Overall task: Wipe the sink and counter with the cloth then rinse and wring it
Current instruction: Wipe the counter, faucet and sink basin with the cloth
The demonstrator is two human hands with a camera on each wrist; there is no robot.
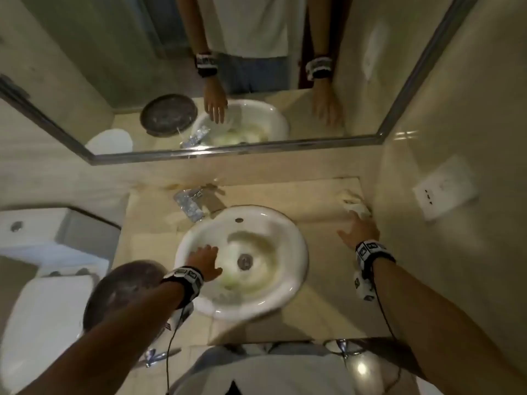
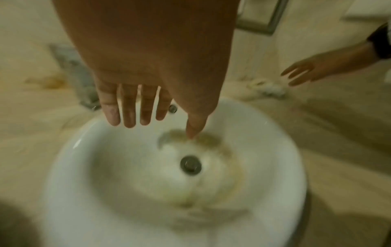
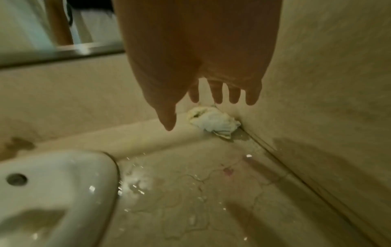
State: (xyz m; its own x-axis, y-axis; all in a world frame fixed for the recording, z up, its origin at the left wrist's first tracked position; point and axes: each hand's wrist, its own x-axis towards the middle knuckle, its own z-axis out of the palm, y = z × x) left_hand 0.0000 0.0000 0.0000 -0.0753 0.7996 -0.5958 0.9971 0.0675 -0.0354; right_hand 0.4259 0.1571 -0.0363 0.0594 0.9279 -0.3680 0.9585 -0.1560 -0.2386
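Observation:
A crumpled white cloth (image 1: 356,205) (image 3: 213,122) (image 2: 266,86) lies in the back right corner of the beige counter (image 1: 322,223), against the wall. My right hand (image 1: 360,230) (image 3: 211,100) hovers just short of the cloth with straight, spread fingers and holds nothing. The round white sink (image 1: 281,223) (image 2: 84,150) has yellowish stains around its drain (image 1: 244,261). My left hand (image 1: 206,260) (image 2: 143,113) is held open over the sink's left side, fingers straight, empty.
A chrome tap (image 1: 190,203) stands behind the sink on the left. A dark round lid (image 1: 119,295) sits left of the sink, beyond it a white toilet (image 1: 42,295). Water drops wet the counter (image 3: 190,183). A wall with a socket (image 1: 445,192) bounds the right; a mirror (image 1: 228,81) hangs behind.

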